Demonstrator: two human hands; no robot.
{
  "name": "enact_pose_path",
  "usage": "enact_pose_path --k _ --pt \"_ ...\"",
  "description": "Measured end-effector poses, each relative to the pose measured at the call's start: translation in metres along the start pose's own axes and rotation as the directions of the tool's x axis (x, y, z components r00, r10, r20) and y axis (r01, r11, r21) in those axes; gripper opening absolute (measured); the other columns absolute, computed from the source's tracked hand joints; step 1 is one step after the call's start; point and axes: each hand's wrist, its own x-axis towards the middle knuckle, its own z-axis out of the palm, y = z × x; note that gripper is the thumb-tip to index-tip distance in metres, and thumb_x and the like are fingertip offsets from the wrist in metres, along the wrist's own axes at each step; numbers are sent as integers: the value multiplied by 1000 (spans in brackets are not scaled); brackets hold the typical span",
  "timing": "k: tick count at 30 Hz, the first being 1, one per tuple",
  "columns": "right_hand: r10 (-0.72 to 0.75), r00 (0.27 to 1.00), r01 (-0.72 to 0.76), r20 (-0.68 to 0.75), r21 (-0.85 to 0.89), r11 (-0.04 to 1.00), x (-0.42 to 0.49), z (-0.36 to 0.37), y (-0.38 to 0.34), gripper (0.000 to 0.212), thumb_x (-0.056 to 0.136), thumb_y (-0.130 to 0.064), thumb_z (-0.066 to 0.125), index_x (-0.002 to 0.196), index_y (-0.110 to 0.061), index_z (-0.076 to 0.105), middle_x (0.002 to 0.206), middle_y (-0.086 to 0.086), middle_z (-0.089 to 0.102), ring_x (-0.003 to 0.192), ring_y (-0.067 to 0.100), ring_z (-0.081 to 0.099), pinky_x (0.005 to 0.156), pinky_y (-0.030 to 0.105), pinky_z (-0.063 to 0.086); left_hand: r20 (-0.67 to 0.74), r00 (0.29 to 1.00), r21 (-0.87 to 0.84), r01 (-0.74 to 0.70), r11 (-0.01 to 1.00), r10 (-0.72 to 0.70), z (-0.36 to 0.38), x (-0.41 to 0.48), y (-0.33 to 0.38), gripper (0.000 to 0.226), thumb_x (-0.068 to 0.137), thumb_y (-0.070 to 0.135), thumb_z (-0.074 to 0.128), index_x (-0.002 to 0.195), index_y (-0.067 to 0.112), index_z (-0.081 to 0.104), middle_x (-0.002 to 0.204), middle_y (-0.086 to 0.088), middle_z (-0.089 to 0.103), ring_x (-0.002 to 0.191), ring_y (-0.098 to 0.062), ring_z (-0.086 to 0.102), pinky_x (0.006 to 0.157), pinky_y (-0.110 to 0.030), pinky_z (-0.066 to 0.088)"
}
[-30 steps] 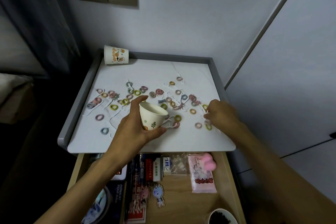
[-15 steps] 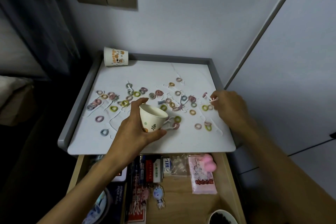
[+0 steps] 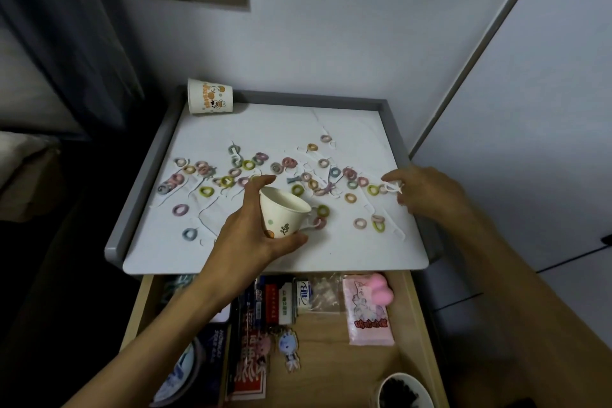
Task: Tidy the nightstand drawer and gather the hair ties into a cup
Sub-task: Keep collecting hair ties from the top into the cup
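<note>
Right hand (image 3: 430,194) farther back than before, grip on white hair tie (image 3: 394,188); left hand (image 3: 251,235), grip around cup (image 3: 284,214).

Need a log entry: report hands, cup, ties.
Left hand grips cup, tilted. Right hand pinches white tie. Hair ties scattered on nightstand top. Nothing blocking.

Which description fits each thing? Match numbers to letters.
1 cartoon cup
2 leaf cup
3 pink packet
4 hair ties

A in the open drawer
B scattered over the nightstand top
C held in the left hand
D lying on its side in the back left corner

Pairs: 1-D, 2-C, 3-A, 4-B
</note>
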Motion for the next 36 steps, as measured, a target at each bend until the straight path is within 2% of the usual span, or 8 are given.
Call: enact_pose_path --k 7,10,14,20,25,30,33,36 --pt "61 998 -58 29 -97 994 -33 24 5 28 96 -16 50 121 -15 61 121 11 63 101 29 61 87 34 50 17 1000 0 -17 1000 17 3 -3 2 85 74 31 84 137 42 28 110 17 57 82 -8 65 71 -30 58" --pt "59 998 -59 -3 -77 995 -36 32 3 18 99 -25 47 105 -14 60 109 10 64 85 25 57 77 32 46 23 999 5 -25 1000 25 4 -4 3 87 73 31 84 138 41 28 110 18 57 82 -8 66 70 -27 57" --pt "40 997 -47 -62 -102 994 -38 41 -2 25 95 -41 58 95 -17 49 98 5 57 86 25 57 74 34 43 24 999 18 -26 1000 25 5 -8 4 88 73 32 84 139 41 27 111 19 55 84 -9 66 73 -31 58" --pt "46 988 -71 -150 -169 983 -31 40 -8 8 96 -17 58 92 -12 54 103 10 64 88 27 61 68 30 37 24 999 14 -25 1000 25 4 -8 4 88 74 30 84 140 39 27 109 22 54 83 -9 66 74 -34 58" --pt "73 995 -83 -74 -141 987 -21 34 -11 12 95 -13 57 89 -13 46 107 11 62 96 30 60 73 31 37 28 999 22 -32 999 31 5 -7 4 87 73 31 84 139 40 28 109 21 55 82 -8 65 72 -31 58" --pt "75 997 -77 -16 -149 986 -18 30 -12 4 94 -13 55 94 -13 51 109 10 61 88 26 55 75 31 40 28 999 28 -25 999 24 6 -6 3 86 73 31 84 137 41 27 108 19 56 81 -10 65 72 -35 58" --pt "75 993 -87 -89 -146 985 -16 27 -11 10 97 -13 53 104 -8 58 108 12 63 96 30 61 71 31 41 27 999 29 -25 999 25 6 -6 3 86 73 31 84 137 42 27 107 19 57 82 -9 65 73 -36 58" --pt "33 971 -35 -238 -4 999 -13 20 -11 11 97 -15 56 100 -6 61 96 12 65 84 28 61 67 31 44 26 999 38 -26 999 25 7 -6 2 86 73 32 84 137 42 27 106 19 58 82 -8 65 73 -36 58"
